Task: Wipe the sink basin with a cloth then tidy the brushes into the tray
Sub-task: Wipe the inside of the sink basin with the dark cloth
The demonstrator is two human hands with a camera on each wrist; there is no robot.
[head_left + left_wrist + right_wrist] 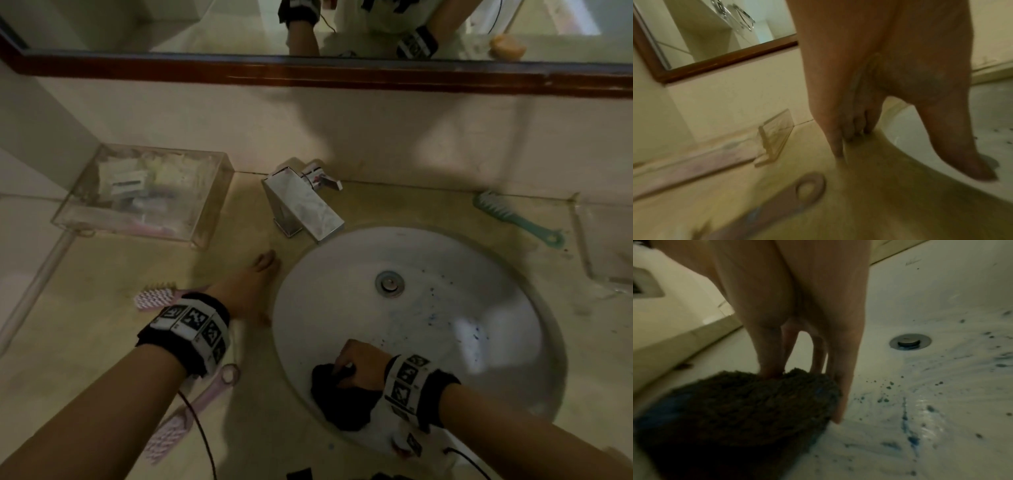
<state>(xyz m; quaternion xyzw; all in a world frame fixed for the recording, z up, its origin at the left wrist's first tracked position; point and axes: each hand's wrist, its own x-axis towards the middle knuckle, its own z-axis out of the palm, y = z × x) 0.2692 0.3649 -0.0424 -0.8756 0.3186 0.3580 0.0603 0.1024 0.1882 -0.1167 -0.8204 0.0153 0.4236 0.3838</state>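
Note:
My right hand point(356, 368) grips a dark bunched cloth point(340, 402) low on the near wall of the white sink basin point(445, 260). In the right wrist view its fingers point(842, 386) dig into the cloth point(756, 410), and blue smears point(908, 426) speckle the basin beside it. My left hand point(253, 287) lies flat and open on the counter at the basin's left rim, fingers point(836, 146) straight. Two pink brushes point(156, 296) point(181, 421) lie by my left wrist. A green brush point(513, 216) lies at the back right. The clear tray point(205, 219) stands at the back left.
A chrome faucet point(301, 202) stands behind the basin, above the drain point(389, 283). A second clear tray point(606, 240) sits at the far right. The back-left tray holds small packets. A wood-framed mirror point(308, 73) runs along the wall.

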